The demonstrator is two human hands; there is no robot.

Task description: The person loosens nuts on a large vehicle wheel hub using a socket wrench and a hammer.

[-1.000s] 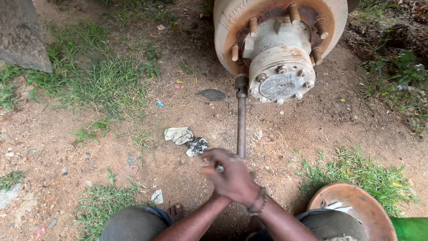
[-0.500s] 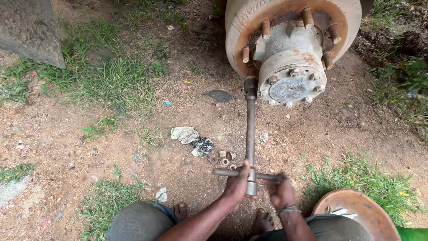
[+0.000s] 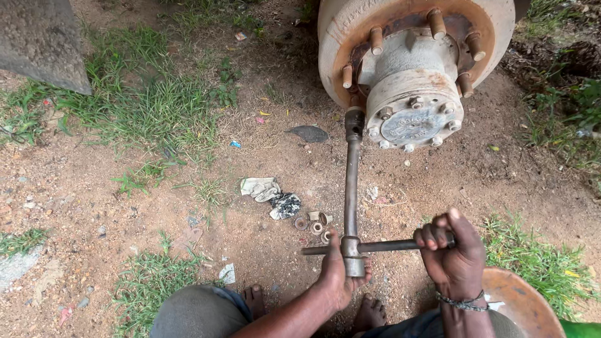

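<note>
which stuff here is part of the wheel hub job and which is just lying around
In use:
left hand
right hand
long socket wrench
cross bar
wheel hub
loose nuts

Lying about:
crumpled rag
flat stone
litter scraps

Wheel hub (image 3: 413, 69) sat at top right, above the dirt ground (image 3: 113, 188). Long socket wrench (image 3: 351, 181) ran from a stud at the hub's lower left straight down toward the person. Its cross bar (image 3: 375, 246) lay across the near end. Left hand (image 3: 338, 275) cupped the wrench's near end; right hand (image 3: 454, 253) gripped the bar's right end. Loose nuts (image 3: 313, 224) lay just left of the shaft, crumpled rag (image 3: 270, 194) further left. Flat stone (image 3: 310, 133) lay left of the hub. Bare feet (image 3: 369, 312) were below the hands; round pan (image 3: 523, 303) at lower right.
</note>
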